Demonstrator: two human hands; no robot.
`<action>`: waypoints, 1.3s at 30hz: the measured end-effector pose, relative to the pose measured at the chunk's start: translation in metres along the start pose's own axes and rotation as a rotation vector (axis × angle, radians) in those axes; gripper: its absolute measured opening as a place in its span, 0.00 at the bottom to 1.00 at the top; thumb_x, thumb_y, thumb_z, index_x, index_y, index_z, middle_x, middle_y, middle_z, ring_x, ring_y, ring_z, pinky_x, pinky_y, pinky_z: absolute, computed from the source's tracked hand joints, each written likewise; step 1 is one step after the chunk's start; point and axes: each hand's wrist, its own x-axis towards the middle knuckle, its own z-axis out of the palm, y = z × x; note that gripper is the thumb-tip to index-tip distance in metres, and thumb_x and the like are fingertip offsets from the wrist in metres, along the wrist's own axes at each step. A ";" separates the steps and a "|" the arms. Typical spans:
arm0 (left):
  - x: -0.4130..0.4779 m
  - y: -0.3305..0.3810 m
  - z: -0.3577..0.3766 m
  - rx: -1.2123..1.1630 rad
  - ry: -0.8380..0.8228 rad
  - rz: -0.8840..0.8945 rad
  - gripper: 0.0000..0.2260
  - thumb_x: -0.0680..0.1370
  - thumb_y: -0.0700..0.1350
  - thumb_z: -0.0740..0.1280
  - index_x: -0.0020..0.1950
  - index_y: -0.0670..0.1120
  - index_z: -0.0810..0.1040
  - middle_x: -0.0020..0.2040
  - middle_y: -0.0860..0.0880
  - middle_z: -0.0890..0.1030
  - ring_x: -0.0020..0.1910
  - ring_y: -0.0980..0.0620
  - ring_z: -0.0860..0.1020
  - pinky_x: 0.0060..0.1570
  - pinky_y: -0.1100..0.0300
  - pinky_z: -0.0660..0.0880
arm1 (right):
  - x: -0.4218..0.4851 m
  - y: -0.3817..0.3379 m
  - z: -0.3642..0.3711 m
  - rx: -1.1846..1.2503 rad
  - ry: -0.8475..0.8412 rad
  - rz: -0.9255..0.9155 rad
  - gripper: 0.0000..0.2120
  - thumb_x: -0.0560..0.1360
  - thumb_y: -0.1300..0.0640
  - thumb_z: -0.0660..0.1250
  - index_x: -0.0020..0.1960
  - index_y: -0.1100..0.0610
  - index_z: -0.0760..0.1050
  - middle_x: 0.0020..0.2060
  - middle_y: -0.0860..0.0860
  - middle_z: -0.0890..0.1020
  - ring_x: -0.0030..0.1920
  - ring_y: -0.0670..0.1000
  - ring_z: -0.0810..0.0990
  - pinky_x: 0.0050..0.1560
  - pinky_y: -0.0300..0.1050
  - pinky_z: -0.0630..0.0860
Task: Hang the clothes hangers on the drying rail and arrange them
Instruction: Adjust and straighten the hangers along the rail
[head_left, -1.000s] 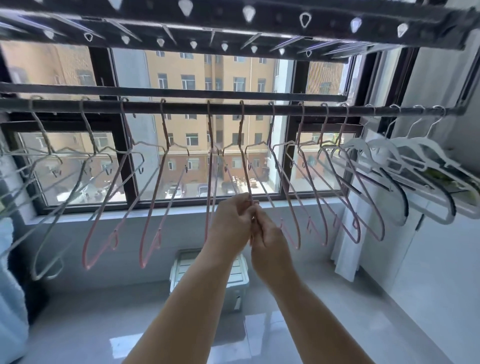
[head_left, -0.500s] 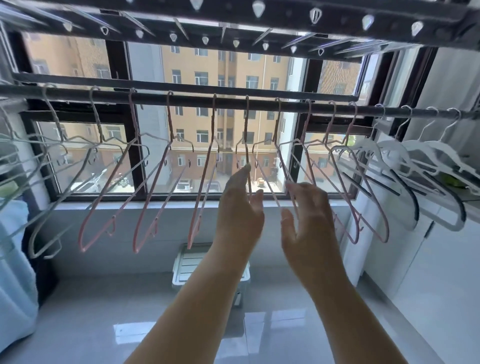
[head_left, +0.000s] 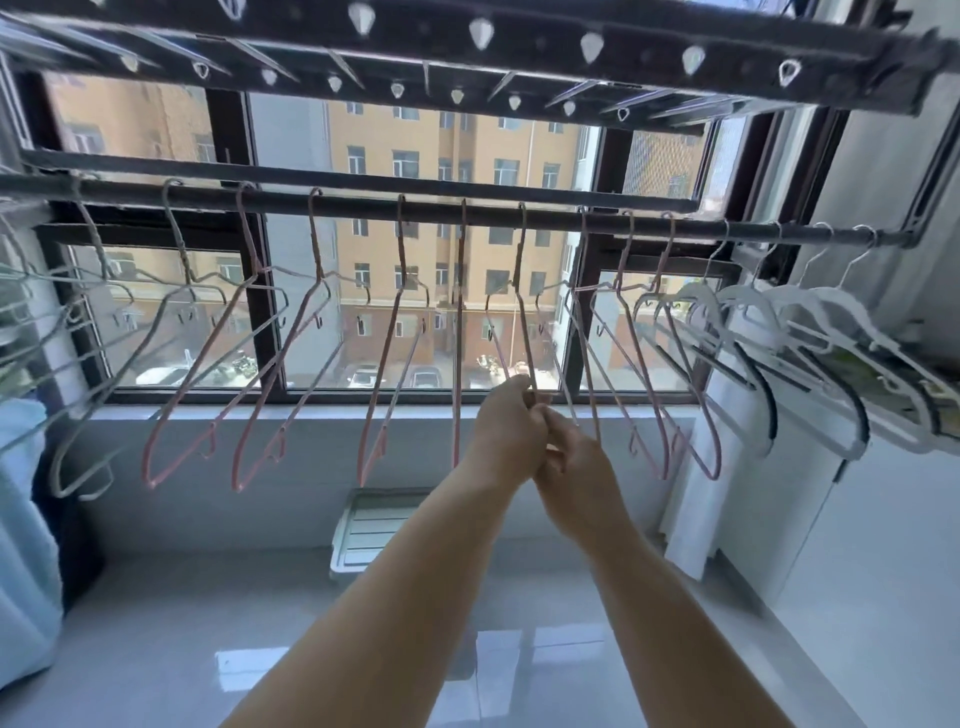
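A window (head_left: 258, 332) facing a tan apartment block backs the dark drying rail (head_left: 363, 202), which runs from 9 to 3 o'clock. Just right of centre, a pink hanger (head_left: 521, 306) hangs hook-up on the rail. It is turned nearly edge-on, its long axis crossing the rail and its near end sloping toward 6 o'clock. There the left hand (head_left: 506, 434) and right hand (head_left: 579, 465) meet, fingers curled and pinching its wire. White hangers (head_left: 810, 332) crowd the rail at 3 o'clock.
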 end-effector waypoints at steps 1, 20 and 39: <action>0.000 0.000 -0.001 -0.040 0.004 0.000 0.09 0.76 0.35 0.59 0.48 0.47 0.75 0.53 0.41 0.80 0.51 0.41 0.78 0.54 0.44 0.76 | 0.000 0.001 0.000 0.010 0.005 -0.006 0.18 0.76 0.67 0.60 0.64 0.57 0.72 0.49 0.48 0.81 0.48 0.47 0.81 0.36 0.21 0.69; -0.007 -0.001 -0.005 -0.165 0.033 -0.022 0.16 0.77 0.33 0.59 0.63 0.42 0.72 0.52 0.49 0.80 0.51 0.51 0.76 0.58 0.49 0.76 | -0.010 -0.003 0.001 0.079 0.008 -0.070 0.14 0.78 0.63 0.59 0.62 0.57 0.73 0.34 0.49 0.79 0.28 0.34 0.75 0.29 0.25 0.68; 0.000 -0.012 0.001 -0.025 0.064 -0.002 0.16 0.77 0.37 0.60 0.66 0.43 0.69 0.58 0.47 0.79 0.60 0.48 0.75 0.63 0.52 0.70 | -0.019 0.004 -0.011 -0.115 0.016 -0.076 0.24 0.76 0.59 0.64 0.70 0.56 0.64 0.62 0.52 0.76 0.62 0.50 0.74 0.64 0.45 0.72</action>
